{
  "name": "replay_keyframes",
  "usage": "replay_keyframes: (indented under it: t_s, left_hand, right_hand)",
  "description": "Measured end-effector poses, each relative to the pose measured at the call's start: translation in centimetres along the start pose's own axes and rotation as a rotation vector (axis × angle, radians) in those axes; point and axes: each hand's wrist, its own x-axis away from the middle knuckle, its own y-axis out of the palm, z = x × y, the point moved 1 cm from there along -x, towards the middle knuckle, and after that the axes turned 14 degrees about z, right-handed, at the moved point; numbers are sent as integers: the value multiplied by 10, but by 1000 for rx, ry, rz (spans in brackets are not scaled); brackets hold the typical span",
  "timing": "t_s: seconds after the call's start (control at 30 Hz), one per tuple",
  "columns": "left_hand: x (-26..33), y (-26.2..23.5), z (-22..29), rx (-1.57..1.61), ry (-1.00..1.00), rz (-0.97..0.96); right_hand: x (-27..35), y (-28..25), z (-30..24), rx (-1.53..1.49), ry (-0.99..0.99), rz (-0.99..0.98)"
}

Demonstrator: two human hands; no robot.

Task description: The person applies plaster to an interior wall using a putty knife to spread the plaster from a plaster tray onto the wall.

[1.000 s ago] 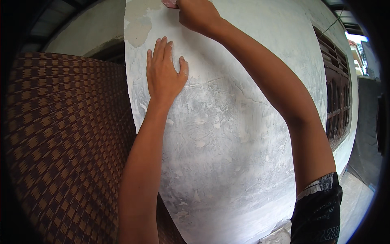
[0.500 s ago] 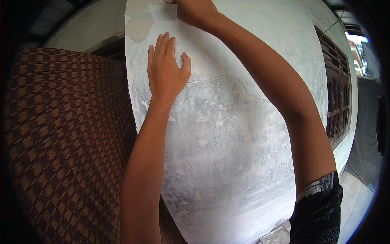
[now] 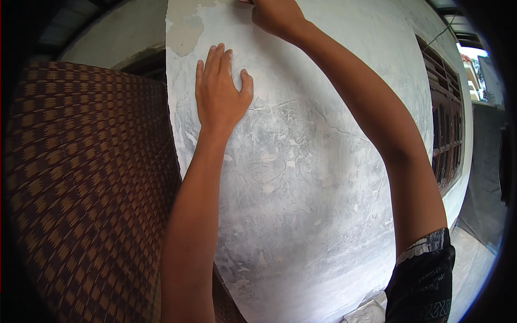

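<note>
Plastered white wall [image 3: 301, 204] fills the middle of the view, the left hand [image 3: 219, 97] flat and spread on it for bracing, so the right hand [image 3: 277, 16], closed at the far top edge on something I cannot tell, should press evenly.

Both hands [image 3: 221, 91] on plastered wall [image 3: 301, 204]

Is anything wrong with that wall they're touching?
Yes. The wall looks rough and patchy, with a thin crack running right from the left hand, and a bare grey-brown patch near the top left corner.
</note>
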Motion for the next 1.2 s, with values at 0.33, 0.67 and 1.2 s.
replay_keyframes:
  t_s: [0.33,0.67,1.2]
  left_hand:
    - [-4,-6,-5,-1,-9,-8]
    - [-2,0,-1,-14,-7,-1]
    - [-2,-1,1,5,-21,3]
  right_hand:
    - [43,-26,-12,28,-153,-70]
    - [-8,-17,49,17,58,-141]
    - [8,2,21,-45,-36,-109]
